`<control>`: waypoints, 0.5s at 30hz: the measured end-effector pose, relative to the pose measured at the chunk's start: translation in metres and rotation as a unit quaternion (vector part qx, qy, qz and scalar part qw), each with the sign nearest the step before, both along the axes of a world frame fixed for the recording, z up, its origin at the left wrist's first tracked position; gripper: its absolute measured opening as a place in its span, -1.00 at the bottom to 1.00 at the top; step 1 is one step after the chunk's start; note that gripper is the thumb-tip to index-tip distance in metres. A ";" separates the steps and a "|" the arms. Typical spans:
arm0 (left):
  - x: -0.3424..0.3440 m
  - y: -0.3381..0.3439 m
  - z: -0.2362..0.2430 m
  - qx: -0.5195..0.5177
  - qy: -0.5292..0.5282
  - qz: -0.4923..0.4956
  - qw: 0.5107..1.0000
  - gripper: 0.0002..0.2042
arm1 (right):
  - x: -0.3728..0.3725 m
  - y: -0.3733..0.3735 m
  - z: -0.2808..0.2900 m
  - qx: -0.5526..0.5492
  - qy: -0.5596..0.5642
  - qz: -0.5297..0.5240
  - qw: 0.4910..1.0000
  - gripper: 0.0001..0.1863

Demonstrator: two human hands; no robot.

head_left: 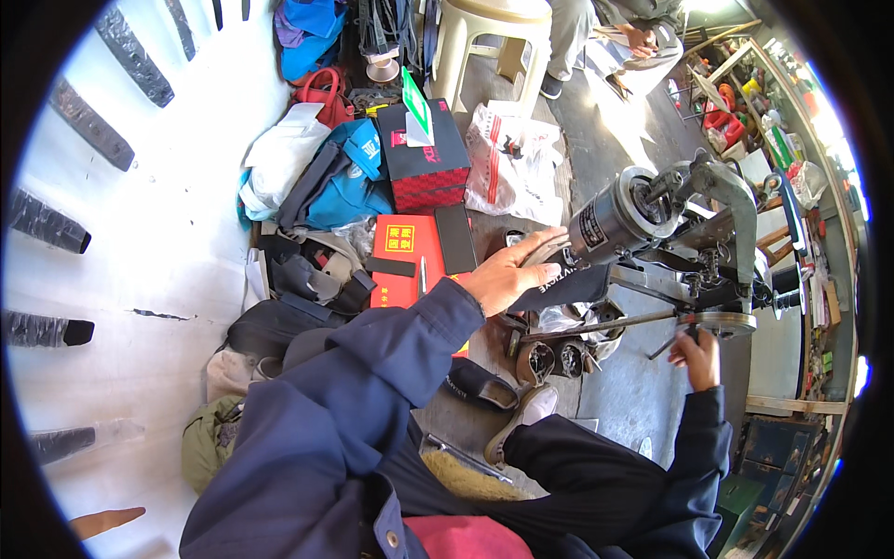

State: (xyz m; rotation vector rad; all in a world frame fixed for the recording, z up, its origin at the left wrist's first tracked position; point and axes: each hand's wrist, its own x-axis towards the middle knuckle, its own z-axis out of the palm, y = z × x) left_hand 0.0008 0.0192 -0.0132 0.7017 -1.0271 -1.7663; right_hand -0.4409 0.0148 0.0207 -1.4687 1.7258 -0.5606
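Note:
My left hand (510, 278) is beside the grey metal cylinder (601, 233) of a cobbler's sewing machine, fingers stretched and thumb apart. Just under its thumb lies a black piece with pale lettering (568, 289), perhaps a shoe; whether the hand grips it is unclear. At the machine's lower right, my right hand (697, 361) is closed by the round handwheel (726, 323), seemingly on its crank handle. A long metal rod (615, 324) runs from the wheel area toward the left. A black slip-on shoe (482, 384) rests on the floor below.
Left of me sit a red box (396, 238), a black-and-red box (424, 158) and piled bags (349, 177). A white plastic bag (512, 158) and cream stool (494, 37) stand farther off. Another person (624, 42) sits beyond. Cluttered shelves (782, 140) line the right.

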 end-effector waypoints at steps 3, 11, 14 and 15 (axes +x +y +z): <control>-0.002 0.003 -0.002 -0.007 -0.012 0.013 1.000 -0.38 | -0.031 0.000 0.035 -0.110 0.034 -0.035 0.993 -0.78; -0.007 0.011 -0.003 -0.022 -0.026 0.044 0.998 -0.36 | -0.125 -0.025 -0.036 -0.148 0.077 -0.207 0.964 -0.93; -0.007 0.011 -0.002 -0.016 -0.015 0.047 0.999 -0.37 | -0.087 -0.018 -0.067 0.027 0.095 -0.157 0.983 -0.81; -0.007 0.012 -0.003 -0.007 -0.009 0.043 0.999 -0.37 | -0.070 -0.014 -0.065 0.065 0.020 -0.112 0.991 -0.78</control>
